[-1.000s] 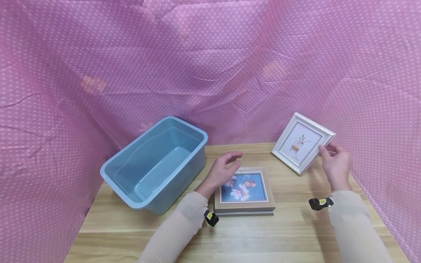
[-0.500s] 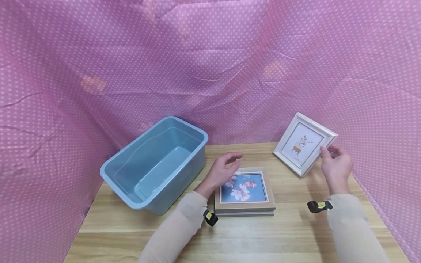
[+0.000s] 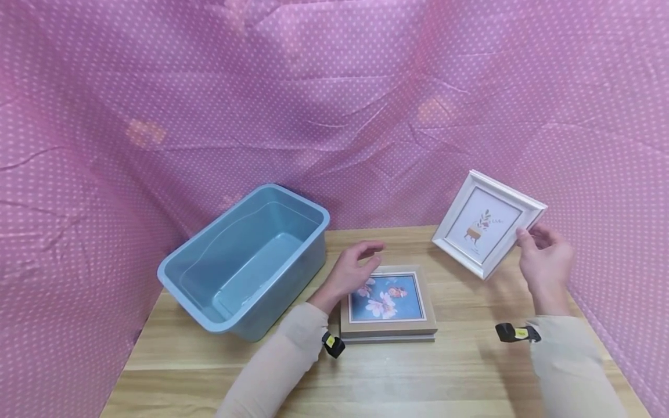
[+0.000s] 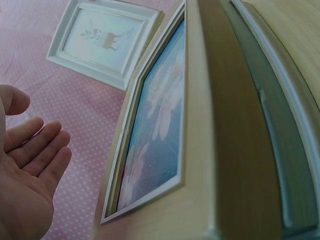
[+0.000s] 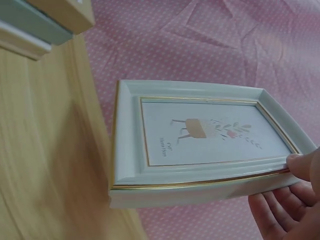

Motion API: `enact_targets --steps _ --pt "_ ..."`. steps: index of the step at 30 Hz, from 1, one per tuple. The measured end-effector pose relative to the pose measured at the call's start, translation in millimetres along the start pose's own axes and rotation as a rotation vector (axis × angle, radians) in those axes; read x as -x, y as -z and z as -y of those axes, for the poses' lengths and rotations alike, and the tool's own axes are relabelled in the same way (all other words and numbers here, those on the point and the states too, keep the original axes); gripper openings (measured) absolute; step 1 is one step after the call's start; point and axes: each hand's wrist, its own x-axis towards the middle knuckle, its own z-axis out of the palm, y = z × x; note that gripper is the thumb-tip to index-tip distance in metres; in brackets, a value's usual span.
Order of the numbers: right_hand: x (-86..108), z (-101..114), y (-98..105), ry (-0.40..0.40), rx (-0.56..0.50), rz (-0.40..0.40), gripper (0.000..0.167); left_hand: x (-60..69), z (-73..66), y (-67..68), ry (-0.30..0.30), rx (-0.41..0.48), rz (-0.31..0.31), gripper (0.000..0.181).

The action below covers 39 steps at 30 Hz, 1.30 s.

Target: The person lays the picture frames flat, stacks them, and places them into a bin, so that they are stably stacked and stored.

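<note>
A white picture frame (image 3: 483,226) with a potted-plant print is held tilted over the right back of the table. My right hand (image 3: 546,261) pinches its right edge, thumb on the front and fingers behind, as the right wrist view also shows. Gold lines trim the white picture frame (image 5: 200,175) there. My left hand (image 3: 349,273) hovers at the left edge of a beige picture frame (image 3: 387,329) with a blue flower picture, fingers loosely bent. In the left wrist view the left hand (image 4: 32,170) holds nothing. The beige frame lies flat on top of a grey-green frame (image 4: 280,150).
A blue plastic tub (image 3: 308,255) stands at the left back of the wooden table (image 3: 387,383), with nothing visible inside. A pink dotted cloth (image 3: 334,116) hangs behind the table and along both sides. Black wrist cameras sit on both sleeves.
My right hand has shifted slightly right with the white picture frame, which looks a little larger and more raised. The left hand and the stacked frames have stayed in place.
</note>
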Motion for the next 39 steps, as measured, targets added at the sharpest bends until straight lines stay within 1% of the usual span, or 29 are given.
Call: enact_targets --steps 11,16,21,26,33,39 --pt "12.7 19.9 9.5 0.026 0.013 0.01 0.047 -1.5 -3.7 1.5 -0.003 -0.002 0.021 0.041" --pt "19.4 30.8 14.1 0.037 -0.029 0.032 0.048 -2.7 -4.8 -0.3 -0.003 -0.003 0.031 0.041" --pt "26.5 40.4 17.8 0.05 -0.088 0.049 0.047 -4.2 -8.6 -1.2 -0.017 -0.011 0.05 0.042" --pt "35.5 49.2 20.4 0.09 -0.126 0.076 0.046 -6.0 -10.5 -2.0 -0.032 0.0 0.064 0.044" --pt "47.1 58.3 21.5 0.123 -0.086 0.113 0.046 -6.8 -13.0 -3.7 -0.021 0.01 0.066 0.045" --pt "54.6 60.6 20.7 0.159 -0.057 0.144 0.047 -8.1 -16.4 -3.9 -0.041 0.01 0.074 0.045"
